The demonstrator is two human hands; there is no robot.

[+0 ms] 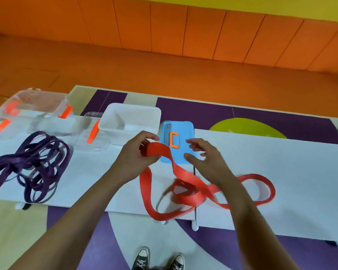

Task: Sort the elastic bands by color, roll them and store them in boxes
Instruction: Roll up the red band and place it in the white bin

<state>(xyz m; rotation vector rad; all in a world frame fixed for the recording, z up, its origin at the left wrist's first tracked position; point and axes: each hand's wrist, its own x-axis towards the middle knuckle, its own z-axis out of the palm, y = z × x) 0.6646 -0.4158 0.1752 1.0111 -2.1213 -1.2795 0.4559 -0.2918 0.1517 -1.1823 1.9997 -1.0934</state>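
A long red elastic band [191, 191] lies in loose loops on the white table [281, 172] in front of me. My left hand [137, 154] pinches one end of it, raised above the table. Just to the right, my right hand [207, 160] hovers with fingers spread, holding nothing, above the band's loops. A tangled pile of purple bands [33, 168] lies at the left of the table. An empty white box [129, 119] stands behind my left hand.
A blue lid with an orange clip [181, 141] lies behind my hands. Clear boxes with orange clips [37, 112] and a clear lid [92, 137] stand at the far left. The table's near edge runs above my shoes [158, 260].
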